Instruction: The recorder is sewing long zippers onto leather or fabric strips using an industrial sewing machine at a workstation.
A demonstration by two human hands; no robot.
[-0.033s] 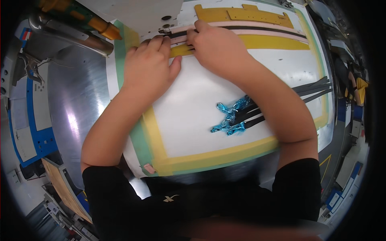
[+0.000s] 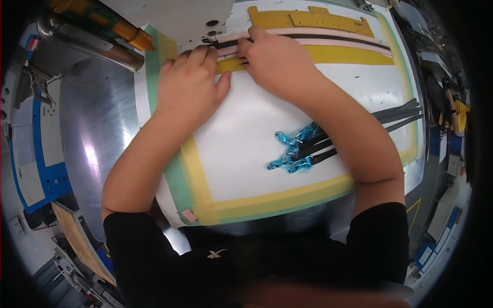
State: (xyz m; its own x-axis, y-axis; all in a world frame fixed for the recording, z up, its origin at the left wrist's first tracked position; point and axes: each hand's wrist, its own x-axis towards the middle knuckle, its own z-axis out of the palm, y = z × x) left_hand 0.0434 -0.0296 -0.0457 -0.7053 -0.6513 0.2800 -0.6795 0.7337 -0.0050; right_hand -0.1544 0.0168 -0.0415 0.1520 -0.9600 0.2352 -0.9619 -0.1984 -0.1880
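A long black strap [image 2: 334, 42] runs between two pink strips [image 2: 354, 47] along the far part of the white work surface. My right hand [image 2: 280, 61] is closed at the strap, thumb and fingers bent onto it. Just left of it, my left hand [image 2: 187, 79] rests palm down, with fingers reaching over the strap's left end and thumb held apart. Those fingertips are partly hidden beside the machine. A yellow strip [image 2: 354, 55] lies along the near side. Under my right forearm lie several black straps [image 2: 395, 114] with hooks wrapped in blue film [image 2: 295, 146].
A white machine body [image 2: 179, 15] rises beyond my left hand. A metal cylinder [image 2: 97, 46] juts in at the upper left. A yellow plate with holes [image 2: 313, 21] sits at the back. Green and yellow tape [image 2: 277, 197] borders the work surface.
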